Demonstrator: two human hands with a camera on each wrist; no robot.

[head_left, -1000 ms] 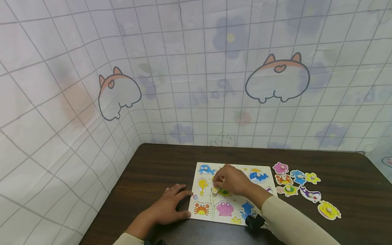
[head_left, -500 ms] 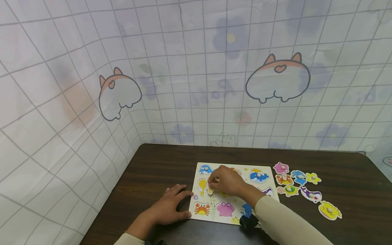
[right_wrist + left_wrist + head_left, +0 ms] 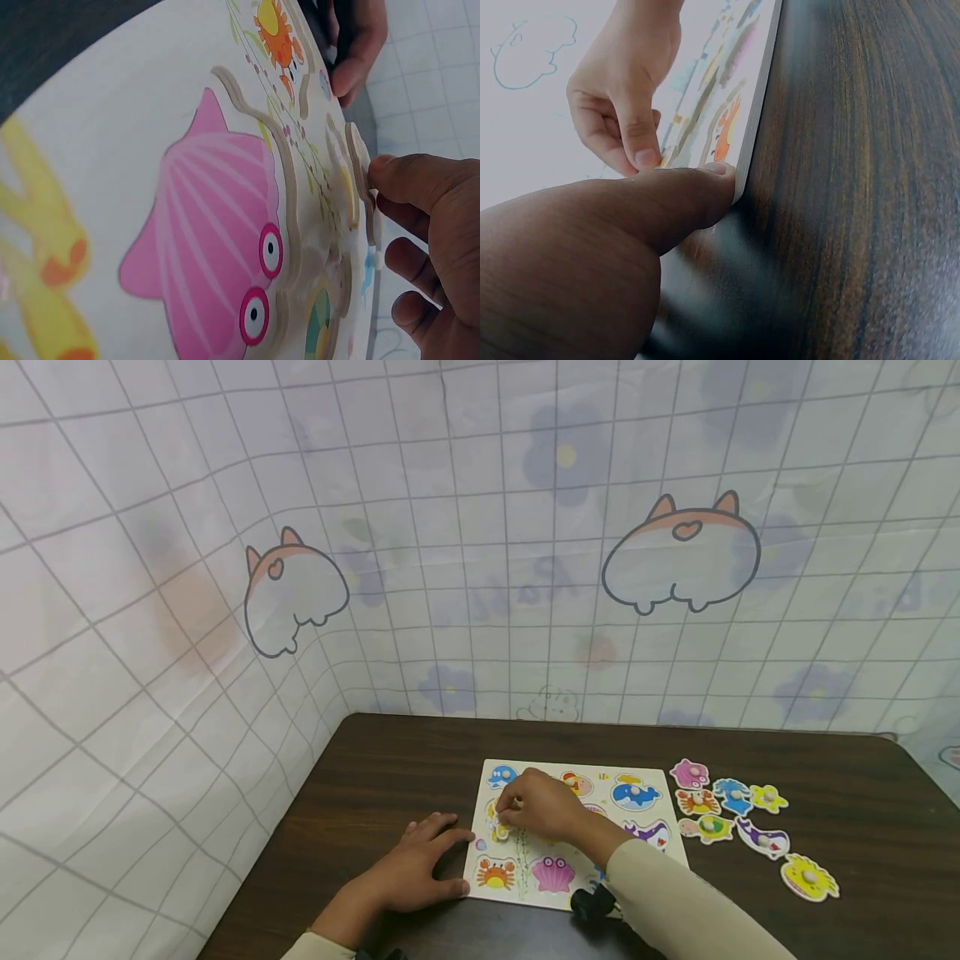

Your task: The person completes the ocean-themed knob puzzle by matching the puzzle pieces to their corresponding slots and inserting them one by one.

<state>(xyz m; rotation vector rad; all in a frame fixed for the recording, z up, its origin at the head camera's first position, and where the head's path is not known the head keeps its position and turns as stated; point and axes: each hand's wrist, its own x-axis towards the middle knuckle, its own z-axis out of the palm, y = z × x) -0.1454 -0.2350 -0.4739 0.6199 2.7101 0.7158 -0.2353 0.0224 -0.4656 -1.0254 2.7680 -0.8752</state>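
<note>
A pale wooden puzzle board (image 3: 525, 895) with sea-animal pictures lies on the dark table. My right hand (image 3: 543, 808) pinches a small wooden puzzle piece (image 3: 360, 176) between thumb and fingers. In the head view it is over the yellow seahorse picture at the board's left side; the right wrist view shows it edge-on, tilted, close over the board, its face mostly hidden. My left hand (image 3: 415, 868) rests beside the left edge, fingers spread, thumb at the near corner next to the printed crab (image 3: 495, 873). The pink shell picture (image 3: 217, 217) is bare of any piece.
Right of the board lie several loose knobbed pieces: a pink shell (image 3: 689, 773), a crab (image 3: 697, 802), a turtle (image 3: 714, 828), a purple-and-white fish (image 3: 763, 839) and a yellow round fish (image 3: 809, 877). A knobbed blue whale (image 3: 634, 793) sits in the board. A patterned cloth wall (image 3: 465, 643) stands behind.
My right hand has moved left across the board with the puzzle piece, from near the turtle picture to the seahorse picture. The left hand has stayed in place.
</note>
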